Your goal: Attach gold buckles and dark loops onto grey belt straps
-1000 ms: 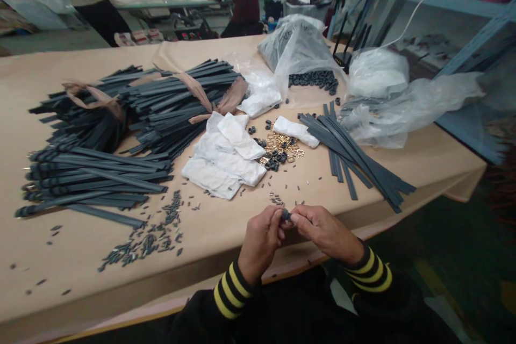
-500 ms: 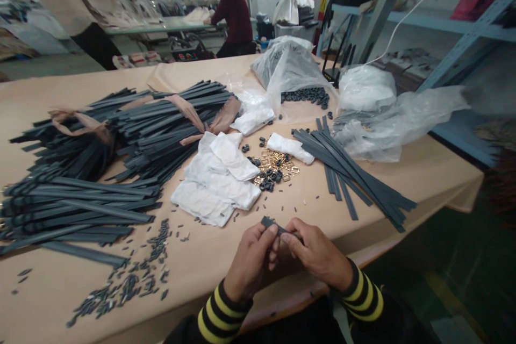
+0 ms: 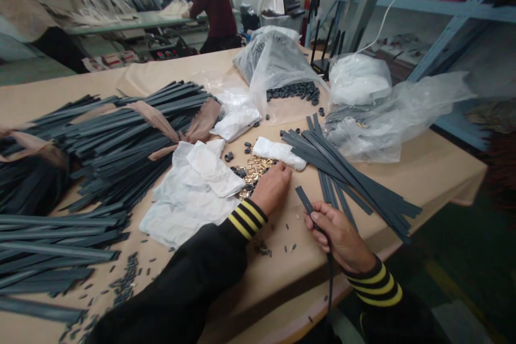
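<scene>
My right hand (image 3: 336,234) pinches a dark grey strap (image 3: 304,200) near one end. That end sticks up past the fingers, and the rest hangs below over the table's front edge. My left hand (image 3: 274,187) is over the small pile of gold buckles (image 3: 255,167) and black loops (image 3: 229,157). Its fingers are curled together and point down, with their tips mostly hidden, so I cannot see what is between them. A folded white packet (image 3: 279,152) lies just beyond the left fingertips. Crumpled white sheets (image 3: 193,193) are beside the left forearm.
Loose straps (image 3: 350,177) lie on the right, and tied strap bundles (image 3: 133,134) fill the left. A clear bag (image 3: 278,56) spills black loops (image 3: 294,91) at the back. Small dark bits (image 3: 124,279) are scattered near the front. A person (image 3: 215,8) sits beyond the table (image 3: 161,67).
My left hand has let go of the strap and moved forward to the buckle pile. My right hand keeps the strap and has shifted right. The view has turned slightly.
</scene>
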Demonstrator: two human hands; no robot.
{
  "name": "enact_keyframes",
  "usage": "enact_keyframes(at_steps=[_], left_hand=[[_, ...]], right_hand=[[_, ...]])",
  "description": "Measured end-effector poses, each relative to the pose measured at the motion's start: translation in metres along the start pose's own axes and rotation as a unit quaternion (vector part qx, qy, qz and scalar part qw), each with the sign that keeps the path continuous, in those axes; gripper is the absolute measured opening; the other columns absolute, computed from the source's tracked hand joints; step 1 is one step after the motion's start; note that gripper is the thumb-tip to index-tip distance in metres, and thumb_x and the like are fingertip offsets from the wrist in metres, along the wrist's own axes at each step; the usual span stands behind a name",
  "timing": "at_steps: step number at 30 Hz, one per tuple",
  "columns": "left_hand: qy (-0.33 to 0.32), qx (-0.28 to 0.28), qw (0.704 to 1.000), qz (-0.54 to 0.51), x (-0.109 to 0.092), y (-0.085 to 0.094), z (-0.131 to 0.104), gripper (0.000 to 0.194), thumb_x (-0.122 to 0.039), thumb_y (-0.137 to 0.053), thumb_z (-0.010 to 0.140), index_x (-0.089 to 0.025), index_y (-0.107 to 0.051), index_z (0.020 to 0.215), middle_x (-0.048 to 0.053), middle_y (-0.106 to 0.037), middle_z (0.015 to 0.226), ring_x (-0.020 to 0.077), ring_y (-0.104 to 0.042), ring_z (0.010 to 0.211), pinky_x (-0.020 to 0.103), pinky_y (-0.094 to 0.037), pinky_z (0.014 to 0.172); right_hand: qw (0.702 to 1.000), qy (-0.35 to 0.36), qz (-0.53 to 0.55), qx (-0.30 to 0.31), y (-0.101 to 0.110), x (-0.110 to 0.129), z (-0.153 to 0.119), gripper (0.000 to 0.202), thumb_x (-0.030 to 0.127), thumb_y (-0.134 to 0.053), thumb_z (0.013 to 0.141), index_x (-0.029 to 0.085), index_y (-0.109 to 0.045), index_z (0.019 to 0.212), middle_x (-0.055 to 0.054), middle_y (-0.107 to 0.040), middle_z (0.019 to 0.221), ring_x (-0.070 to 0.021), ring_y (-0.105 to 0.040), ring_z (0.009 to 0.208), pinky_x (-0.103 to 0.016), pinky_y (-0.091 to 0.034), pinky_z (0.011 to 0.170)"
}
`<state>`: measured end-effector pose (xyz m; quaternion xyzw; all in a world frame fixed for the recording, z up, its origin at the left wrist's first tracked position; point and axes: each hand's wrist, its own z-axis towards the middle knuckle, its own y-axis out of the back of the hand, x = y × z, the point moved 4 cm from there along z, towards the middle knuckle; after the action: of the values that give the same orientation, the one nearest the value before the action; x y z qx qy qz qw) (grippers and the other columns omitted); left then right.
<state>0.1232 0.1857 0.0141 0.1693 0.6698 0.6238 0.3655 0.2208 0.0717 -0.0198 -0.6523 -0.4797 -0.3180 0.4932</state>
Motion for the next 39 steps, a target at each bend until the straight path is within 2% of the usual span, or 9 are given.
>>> enact_keyframes(at_steps=[4, 11, 15, 19, 24, 30, 34, 37, 39], left_hand=[[-0.005, 0.041, 0.999, 0.002, 0.008, -0.008, 0.019, 0.02, -0.008, -0.036, 0.079, -0.01, -0.053, 0.089, 0.013, -0.051, 0.088, 0.0192, -0.054, 0.07, 0.033, -0.043, 0.066], [-0.012, 0.081, 0.996, -0.024, 0.01, -0.006, 0.023, 0.015, -0.004, -0.046, 0.07, -0.008, -0.052, 0.083, 0.013, -0.053, 0.083, 0.0206, -0.053, 0.075, 0.032, -0.043, 0.07], [-0.017, 0.078, 0.994, -0.071, 0.004, 0.003, 0.012, 0.009, -0.005, -0.045, 0.071, -0.012, -0.051, 0.075, 0.007, -0.053, 0.07, 0.0178, -0.052, 0.068, 0.03, -0.043, 0.066], [-0.013, 0.086, 0.983, -0.165, -0.007, 0.016, -0.019, 0.007, -0.017, -0.041, 0.08, -0.016, -0.047, 0.076, -0.001, -0.049, 0.058, 0.0114, -0.05, 0.052, 0.023, -0.041, 0.052], [0.033, 0.051, 0.901, -0.429, -0.022, 0.023, -0.07, 0.009, -0.025, -0.043, 0.082, -0.017, -0.047, 0.08, -0.002, -0.051, 0.064, 0.0094, -0.051, 0.054, 0.02, -0.041, 0.049], [0.067, -0.062, 0.894, -0.438, -0.04, 0.028, -0.111, 0.007, -0.022, -0.049, 0.081, -0.017, -0.053, 0.082, 0.002, -0.056, 0.075, 0.012, -0.053, 0.068, 0.024, -0.043, 0.064], [0.049, -0.114, 0.855, -0.503, -0.045, 0.031, -0.13, 0.005, -0.017, -0.051, 0.08, -0.016, -0.055, 0.077, 0.005, -0.057, 0.091, 0.0148, -0.054, 0.087, 0.025, -0.042, 0.077], [0.097, -0.085, 0.784, -0.607, -0.043, 0.022, -0.143, 0.011, -0.019, -0.054, 0.079, -0.017, -0.055, 0.09, 0.006, -0.056, 0.1, 0.0138, -0.055, 0.084, 0.026, -0.044, 0.074], [0.146, -0.044, 0.696, -0.702, -0.043, 0.012, -0.149, 0.021, -0.021, -0.054, 0.08, -0.018, -0.052, 0.1, 0.004, -0.057, 0.092, 0.0104, -0.056, 0.072, 0.024, -0.046, 0.066]], right_hand=[[1.0, -0.007, 0.022, -0.003, 0.0, 0.001, 0.0, 0.018, 0.034, -0.051, 0.08, 0.017, -0.046, 0.083, 0.004, -0.049, 0.068, -0.0007, -0.029, 0.037, -0.011, -0.021, 0.03], [0.999, 0.001, 0.033, -0.005, 0.0, 0.002, 0.001, 0.018, 0.032, -0.052, 0.079, 0.017, -0.045, 0.082, 0.004, -0.049, 0.067, -0.0006, -0.03, 0.037, -0.011, -0.02, 0.03], [0.999, 0.006, 0.041, -0.017, 0.001, 0.004, 0.003, 0.019, 0.031, -0.057, 0.076, 0.016, -0.045, 0.079, 0.004, -0.049, 0.067, -0.0001, -0.03, 0.038, -0.01, -0.019, 0.03], [0.999, -0.004, 0.042, -0.03, -0.002, 0.007, 0.0, 0.023, 0.031, -0.061, 0.073, 0.015, -0.048, 0.081, 0.002, -0.055, 0.071, 0.0012, -0.026, 0.035, -0.011, -0.014, 0.029], [0.992, -0.059, 0.074, 0.084, -0.025, 0.003, -0.012, 0.028, 0.038, -0.057, 0.076, 0.01, -0.056, 0.082, -0.006, -0.064, 0.072, 0.0014, -0.023, 0.032, -0.014, -0.009, 0.029], [0.964, -0.11, 0.163, 0.18, -0.049, -0.008, -0.028, 0.022, 0.032, -0.065, 0.071, 0.011, -0.056, 0.072, 0.003, -0.055, 0.056, 0.002, -0.02, 0.031, -0.015, -0.01, 0.031], [0.96, -0.112, 0.175, 0.186, -0.053, -0.008, -0.036, 0.02, 0.031, -0.063, 0.072, 0.014, -0.053, 0.07, 0.008, -0.045, 0.051, 0.0014, -0.017, 0.032, -0.014, -0.01, 0.032], [0.982, -0.072, 0.051, 0.169, -0.052, 0.0, -0.04, 0.02, 0.033, -0.058, 0.075, 0.015, -0.051, 0.072, 0.007, -0.047, 0.052, -0.0002, -0.019, 0.033, -0.016, -0.01, 0.033], [0.983, -0.009, -0.099, 0.154, -0.051, 0.01, -0.042, 0.02, 0.033, -0.055, 0.078, 0.014, -0.053, 0.069, 0.005, -0.049, 0.052, -0.0023, -0.029, 0.037, -0.017, -0.018, 0.036]])
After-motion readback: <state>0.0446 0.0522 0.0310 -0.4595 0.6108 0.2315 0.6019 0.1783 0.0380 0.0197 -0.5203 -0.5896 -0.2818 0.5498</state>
